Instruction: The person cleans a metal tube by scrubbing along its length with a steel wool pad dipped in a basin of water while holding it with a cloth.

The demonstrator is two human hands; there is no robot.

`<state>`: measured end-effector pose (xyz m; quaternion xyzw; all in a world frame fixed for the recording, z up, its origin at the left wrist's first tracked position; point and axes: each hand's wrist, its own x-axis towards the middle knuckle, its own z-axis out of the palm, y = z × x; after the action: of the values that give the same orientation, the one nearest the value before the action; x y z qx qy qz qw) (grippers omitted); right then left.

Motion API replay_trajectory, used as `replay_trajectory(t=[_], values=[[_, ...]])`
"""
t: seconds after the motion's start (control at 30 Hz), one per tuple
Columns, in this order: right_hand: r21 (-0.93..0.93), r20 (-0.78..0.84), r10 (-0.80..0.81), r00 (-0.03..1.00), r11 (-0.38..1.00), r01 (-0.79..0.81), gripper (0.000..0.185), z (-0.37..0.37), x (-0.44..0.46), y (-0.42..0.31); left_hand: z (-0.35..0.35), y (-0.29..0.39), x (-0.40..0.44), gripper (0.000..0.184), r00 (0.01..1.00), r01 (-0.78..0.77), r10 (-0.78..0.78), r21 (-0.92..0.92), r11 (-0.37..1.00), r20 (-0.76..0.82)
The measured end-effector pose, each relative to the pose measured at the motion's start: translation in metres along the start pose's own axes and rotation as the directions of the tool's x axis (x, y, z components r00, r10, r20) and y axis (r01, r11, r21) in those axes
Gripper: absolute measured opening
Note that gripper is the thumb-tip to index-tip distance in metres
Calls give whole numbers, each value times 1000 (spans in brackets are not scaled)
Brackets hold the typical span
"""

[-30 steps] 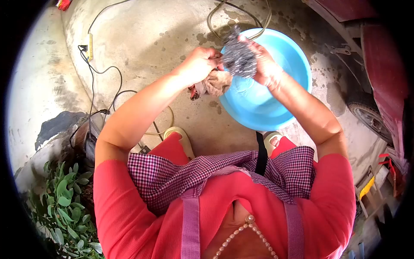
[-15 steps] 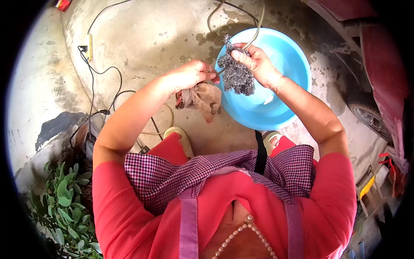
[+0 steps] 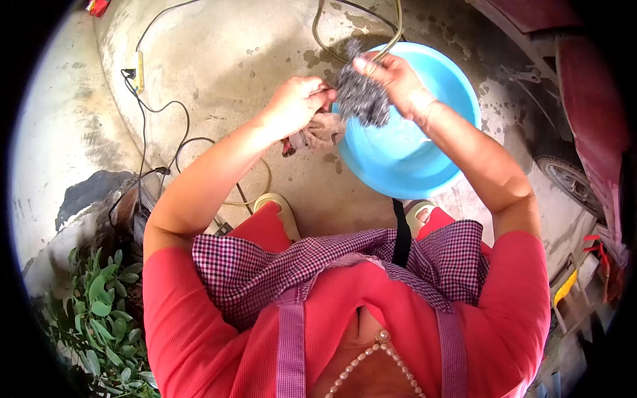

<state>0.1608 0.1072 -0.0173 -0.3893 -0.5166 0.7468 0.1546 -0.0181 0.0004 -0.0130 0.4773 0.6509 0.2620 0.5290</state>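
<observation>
Held up over the left part of a light blue basin [image 3: 441, 159], my right hand [image 3: 401, 83] is closed around a tangled grey clump of steel wool [image 3: 363, 96]. A thin tan hose [image 3: 399, 23] comes down from the top into the same hand, beside the clump. To the left, my left hand [image 3: 298, 103] is closed in a pinch, its fingertips close to the steel wool. A brownish, stained cloth [image 3: 323, 131] hangs under it, with a dark and red bit at its left end. What exactly the pinched fingers grip is partly hidden.
The basin stands on a stained concrete floor [image 3: 219, 73]. Black cables [image 3: 186, 126] and a yellow-cased power strip [image 3: 139, 71] lie at left. Leafy plants [image 3: 99, 308] grow lower left. A red vehicle panel with a wheel [image 3: 569, 172] is at right. My slippers [image 3: 282, 212] are below.
The steel wool has moved slightly up and left and is motion-blurred. My left hand has turned, and the cloth beneath it has swung upward. The hose loop has shifted left a little.
</observation>
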Motion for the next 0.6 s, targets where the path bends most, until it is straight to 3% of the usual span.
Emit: replay_trajectory(t=[0.1, 0.17, 0.2, 0.23, 0.3, 0.33, 0.37, 0.4, 0.5, 0.57, 0.6], values=[[160, -101, 24, 995, 987, -8, 42, -42, 17, -27, -10, 7, -15, 18, 987, -69, 100, 234, 970, -122], [162, -101, 47, 994, 986, -30, 38, -59, 22, -31, -15, 4, -20, 19, 970, -130, 196, 368, 921, -147], [73, -157, 13, 987, 997, -1, 37, -60, 26, -30, -15, 5, -23, 20, 951, -181, 267, 418, 890, -156], [183, -201, 24, 979, 983, 14, 31, -68, 38, -29, -16, 5, -26, 20, 924, -232, 344, 470, 852, -167], [455, -82, 91, 992, 889, -44, 26, -106, 61, -29, -21, 1, -28, 21, 929, -163, 300, 487, 858, -218], [419, -229, 73, 971, 908, 30, 26, -97, 57, -29, -20, 4, -31, 21, 928, -133, 280, 483, 866, -245], [533, 23, 30, 999, 845, -38, 26, -100, 62, -14, -17, 4, -38, 21, 932, -94, 243, 468, 879, -270], [617, 262, -46, 964, 776, -131, 27, -109, 70, 8, -16, -2, -43, 21, 936, -77, 228, 478, 875, -268], [589, -97, 172, 980, 804, -83, 24, -53, 55, -2, -23, -10, -29, 21, 922, -98, 278, 532, 841, -270], [519, 210, 127, 969, 826, -221, 39, -14, 35, -8, -21, -3, -29, 20, 915, -123, 313, 565, 816, -253], [403, 233, 158, 960, 882, -243, 43, 1, 27, -3, -21, 1, -26, 19, 929, -118, 294, 573, 811, -225]])
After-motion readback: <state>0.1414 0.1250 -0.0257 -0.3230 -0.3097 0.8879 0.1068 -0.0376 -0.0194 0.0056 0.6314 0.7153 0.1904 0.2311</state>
